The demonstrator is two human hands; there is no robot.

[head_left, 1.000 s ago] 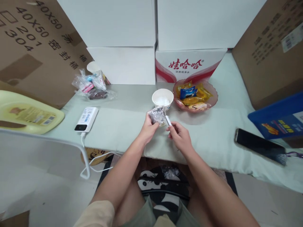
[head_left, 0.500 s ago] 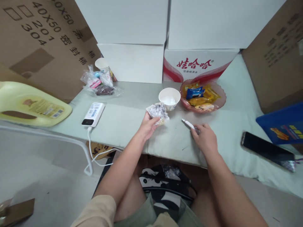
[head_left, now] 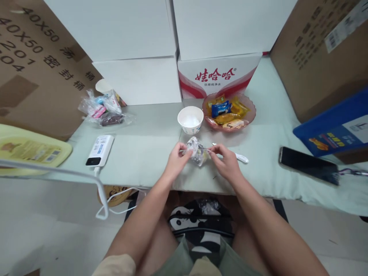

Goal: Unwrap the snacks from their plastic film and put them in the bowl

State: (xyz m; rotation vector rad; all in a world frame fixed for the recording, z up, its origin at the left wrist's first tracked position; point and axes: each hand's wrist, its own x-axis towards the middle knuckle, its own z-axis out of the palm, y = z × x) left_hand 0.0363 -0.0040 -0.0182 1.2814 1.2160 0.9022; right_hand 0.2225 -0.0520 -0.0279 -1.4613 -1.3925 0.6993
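Pinching a small clear plastic packet [head_left: 197, 151] between both hands, I have it at the middle of the frame, just below the white paper bowl [head_left: 190, 119]. My left hand [head_left: 176, 159] is closed on the packet's left side, thumb over the crinkled film; my right hand [head_left: 226, 160] has thumb and forefinger nipped together on its right edge, the other fingers curled under where I can't make them out. Something dark shows through the plastic, though glare and creases keep me from telling what it is. I'd judge the packet very light, with a soft, slippery skin that wrinkles easily and could slide between dry fingertips or tear suddenly if tugged hard. The best hold, I think, is right at the film's edges, a firm pinch from each side, leaving the middle unsqueezed in case what's inside is loose or crumbly. Whether its underside touches the pale green cloth [head_left: 149, 153] I can't tell. A white-handled cutter [head_left: 242, 158] lies on the cloth partly behind my right hand, its handle poking out right of centre. Above that, right of the paper bowl, the pink glass dish [head_left: 252, 115] holds wrapped snacks [head_left: 221, 110], well clear of my fingers.
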